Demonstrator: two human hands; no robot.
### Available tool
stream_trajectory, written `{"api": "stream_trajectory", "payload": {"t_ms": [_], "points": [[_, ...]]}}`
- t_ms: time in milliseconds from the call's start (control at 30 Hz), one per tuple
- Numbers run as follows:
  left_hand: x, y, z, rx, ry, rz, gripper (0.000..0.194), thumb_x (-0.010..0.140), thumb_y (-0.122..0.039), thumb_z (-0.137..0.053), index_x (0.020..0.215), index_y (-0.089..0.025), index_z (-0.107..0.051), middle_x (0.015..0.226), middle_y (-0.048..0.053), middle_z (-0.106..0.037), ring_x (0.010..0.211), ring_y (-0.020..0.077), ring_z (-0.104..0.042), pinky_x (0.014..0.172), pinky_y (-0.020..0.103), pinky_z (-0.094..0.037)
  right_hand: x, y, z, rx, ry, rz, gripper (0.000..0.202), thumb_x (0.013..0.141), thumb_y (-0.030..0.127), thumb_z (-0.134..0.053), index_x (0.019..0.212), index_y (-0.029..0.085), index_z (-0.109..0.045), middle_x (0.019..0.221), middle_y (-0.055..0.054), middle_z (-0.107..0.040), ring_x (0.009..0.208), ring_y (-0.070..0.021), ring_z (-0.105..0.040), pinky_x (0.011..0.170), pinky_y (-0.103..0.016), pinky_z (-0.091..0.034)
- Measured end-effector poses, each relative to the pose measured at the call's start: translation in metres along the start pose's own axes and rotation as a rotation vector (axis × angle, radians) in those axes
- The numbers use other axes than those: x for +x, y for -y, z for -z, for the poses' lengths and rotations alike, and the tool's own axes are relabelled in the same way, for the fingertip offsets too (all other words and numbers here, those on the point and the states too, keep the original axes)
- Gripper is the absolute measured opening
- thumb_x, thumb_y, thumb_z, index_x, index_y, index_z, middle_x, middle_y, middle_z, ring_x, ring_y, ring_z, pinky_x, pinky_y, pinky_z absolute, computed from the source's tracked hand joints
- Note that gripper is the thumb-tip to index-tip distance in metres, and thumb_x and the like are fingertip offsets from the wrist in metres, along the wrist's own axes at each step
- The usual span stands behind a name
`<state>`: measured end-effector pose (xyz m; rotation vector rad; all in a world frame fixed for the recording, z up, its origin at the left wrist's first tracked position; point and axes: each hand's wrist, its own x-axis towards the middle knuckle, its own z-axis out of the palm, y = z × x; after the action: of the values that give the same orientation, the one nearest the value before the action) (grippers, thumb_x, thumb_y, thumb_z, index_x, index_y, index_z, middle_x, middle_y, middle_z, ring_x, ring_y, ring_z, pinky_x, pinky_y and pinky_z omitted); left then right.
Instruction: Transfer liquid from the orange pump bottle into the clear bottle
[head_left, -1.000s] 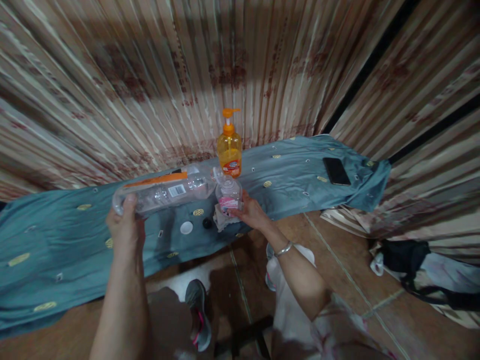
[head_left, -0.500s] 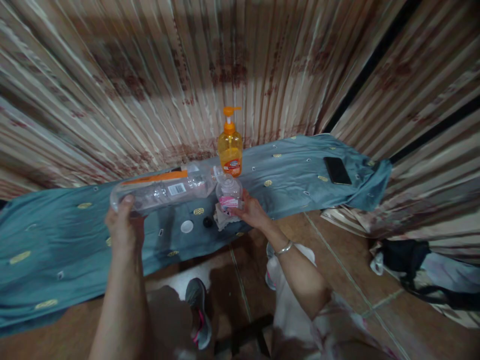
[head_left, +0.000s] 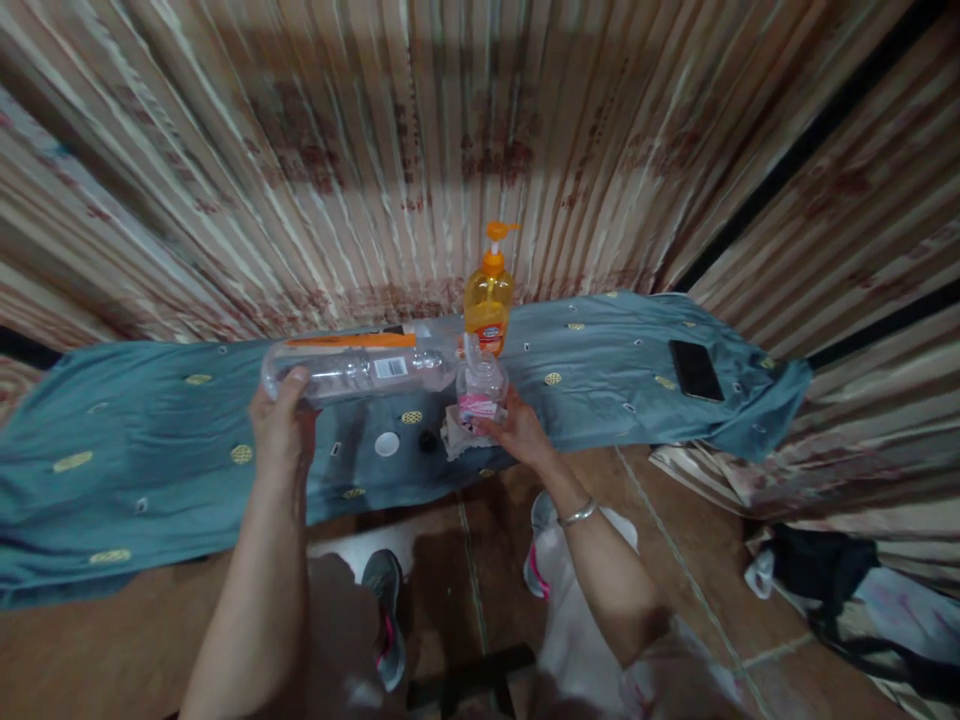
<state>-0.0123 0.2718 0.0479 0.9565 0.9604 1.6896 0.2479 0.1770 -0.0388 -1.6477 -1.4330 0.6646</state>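
My left hand (head_left: 285, 425) is closed round the base end of a large clear plastic bottle (head_left: 360, 372) with an orange label strip. The bottle lies nearly level in the air, its neck pointing right at the mouth of a small clear bottle (head_left: 481, 385) with a pink label. Whether the two mouths touch, I cannot tell. My right hand (head_left: 517, 430) grips the small bottle upright from its right side. Under it lies a crumpled pale cloth (head_left: 459, 440). A white cap (head_left: 387, 443) and a black cap (head_left: 427, 441) rest to the left of the cloth.
Behind the small bottle stands an orange pump bottle (head_left: 488, 305). A black phone (head_left: 696, 370) lies at the right on the teal cloth-covered bench (head_left: 172, 430). A striped curtain (head_left: 375, 150) hangs behind. Dark fabric and a strap (head_left: 825, 570) lie at the lower right.
The view has shifted, so everything sits further right in the picture. Both hands keep their holds, and the large bottle's neck stays at the small bottle's mouth.
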Motion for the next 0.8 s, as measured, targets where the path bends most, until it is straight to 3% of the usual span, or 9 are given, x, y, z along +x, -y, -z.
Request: {"api": "stream_trajectory", "payload": {"t_ms": [333, 800], "points": [[0.002, 0.005, 0.007, -0.041, -0.015, -0.022, 0.047, 0.049, -0.034, -0.087, 0.088, -0.014, -0.069, 0.082, 0.001, -0.068, 0.066, 0.0098, -0.060, 0.069, 0.023, -0.050, -0.001, -0.002, -0.003, 0.031, -0.009, 0.004, 0.059, 0.074, 0.043, -0.067, 0.123, 0.016, -0.048, 0.109, -0.012, -0.069, 0.096, -0.0246, -0.067, 0.083, -0.037, -0.051], [0.002, 0.004, 0.011, 0.025, 0.004, -0.065, 0.046, 0.053, -0.037, -0.085, 0.091, -0.017, -0.070, 0.082, 0.000, -0.068, 0.068, 0.0112, -0.061, 0.073, 0.025, -0.051, -0.001, -0.001, -0.005, 0.035, -0.032, -0.034, 0.060, 0.072, 0.048, -0.068, 0.120, 0.017, -0.049, 0.107, -0.012, -0.070, 0.093, -0.0246, -0.067, 0.082, -0.039, -0.052]]}}
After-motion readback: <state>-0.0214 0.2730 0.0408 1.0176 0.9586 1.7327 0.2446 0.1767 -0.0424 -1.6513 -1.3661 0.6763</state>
